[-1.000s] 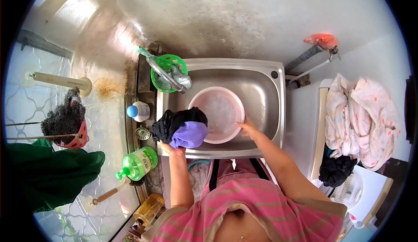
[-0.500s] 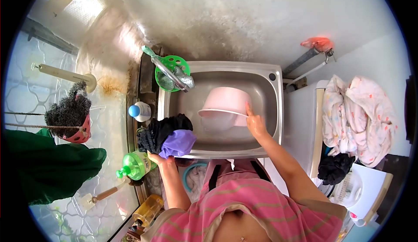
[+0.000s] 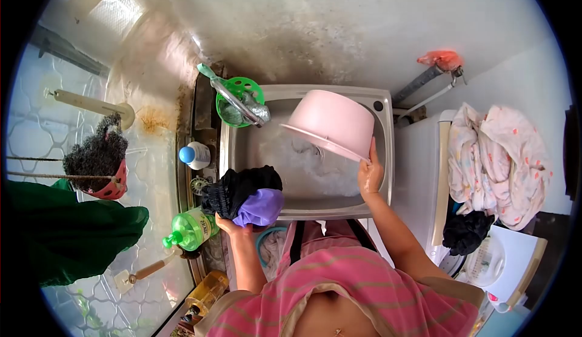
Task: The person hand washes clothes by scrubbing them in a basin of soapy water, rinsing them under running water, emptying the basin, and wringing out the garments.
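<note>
My right hand (image 3: 371, 176) grips the rim of a pink plastic basin (image 3: 333, 121), which is tipped on its side over the metal sink (image 3: 276, 103). Water with some suds spreads on the sink floor below it. In my left hand (image 3: 233, 226) is a bundle of wet-looking clothes, a black garment (image 3: 233, 191) together with a purple one (image 3: 260, 208), held above the sink's front left corner. The fingers of that hand are partly hidden under the cloth.
A faucet (image 3: 233, 99) and a green perforated basket (image 3: 242, 85) occupy the sink's back left corner. Left of the sink stand a blue-capped bottle (image 3: 195, 155) and a green detergent bottle (image 3: 191, 229). Patterned cloth (image 3: 497, 161) lies on the right, beside a black cloth (image 3: 467, 232).
The pink basin has risen and tipped further, and its water has poured into the sink. My left hand has shifted slightly right with the clothes.
</note>
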`<action>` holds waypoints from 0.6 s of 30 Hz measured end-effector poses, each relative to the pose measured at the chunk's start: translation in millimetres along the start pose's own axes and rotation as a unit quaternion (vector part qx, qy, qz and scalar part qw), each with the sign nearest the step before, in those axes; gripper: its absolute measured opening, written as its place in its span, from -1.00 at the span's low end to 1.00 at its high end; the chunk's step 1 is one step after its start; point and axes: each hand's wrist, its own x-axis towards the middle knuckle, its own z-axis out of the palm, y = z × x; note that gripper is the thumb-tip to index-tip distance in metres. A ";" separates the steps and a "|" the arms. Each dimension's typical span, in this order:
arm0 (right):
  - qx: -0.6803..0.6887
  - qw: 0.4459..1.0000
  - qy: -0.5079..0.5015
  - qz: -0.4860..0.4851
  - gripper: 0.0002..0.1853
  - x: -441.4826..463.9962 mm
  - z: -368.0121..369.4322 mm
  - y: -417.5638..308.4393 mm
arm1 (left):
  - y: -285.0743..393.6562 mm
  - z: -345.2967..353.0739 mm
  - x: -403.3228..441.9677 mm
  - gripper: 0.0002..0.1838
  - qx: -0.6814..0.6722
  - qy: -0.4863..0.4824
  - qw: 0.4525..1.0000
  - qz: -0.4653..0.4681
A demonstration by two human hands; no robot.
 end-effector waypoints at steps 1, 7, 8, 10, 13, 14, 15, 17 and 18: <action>0.025 0.982 -0.086 0.166 -0.49 -6.6 11.4 5.1 | -3.6 1.2 -1.7 -0.41 0.006 0.002 1.000 -0.002; 0.309 0.772 -0.265 0.488 -0.64 -58.7 76.8 33.1 | -26.4 72.1 -20.2 -0.45 -0.061 -0.011 0.984 -0.165; 0.323 0.715 -0.307 0.539 -0.64 -62.5 80.9 33.8 | -37.9 81.9 -16.8 -0.43 -0.056 -0.048 0.981 -0.182; 0.309 0.717 -0.311 0.541 -0.63 -71.1 90.0 42.1 | -47.5 79.7 -10.4 -0.38 0.017 -0.066 0.961 -0.267; 0.289 0.722 -0.314 0.544 -0.61 -85.8 107.9 77.5 | -55.5 69.4 16.0 -0.23 0.362 -0.059 0.851 -0.376; 0.268 0.760 -0.292 0.515 -0.61 -86.9 106.1 80.3 | -58.3 63.3 32.4 -0.23 0.469 -0.093 0.833 -0.278; 0.245 0.795 -0.269 0.484 -0.61 -86.1 103.7 83.3 | -63.0 51.9 54.7 -0.23 0.564 -0.126 0.797 -0.174; 0.238 0.795 -0.285 0.481 -0.62 -84.7 98.9 90.3 | -63.7 46.2 110.2 -0.37 0.542 -0.052 0.838 0.013; 0.228 0.801 -0.291 0.470 -0.62 -84.3 95.9 90.1 | -63.3 47.3 139.3 -0.39 0.497 -0.013 0.866 0.058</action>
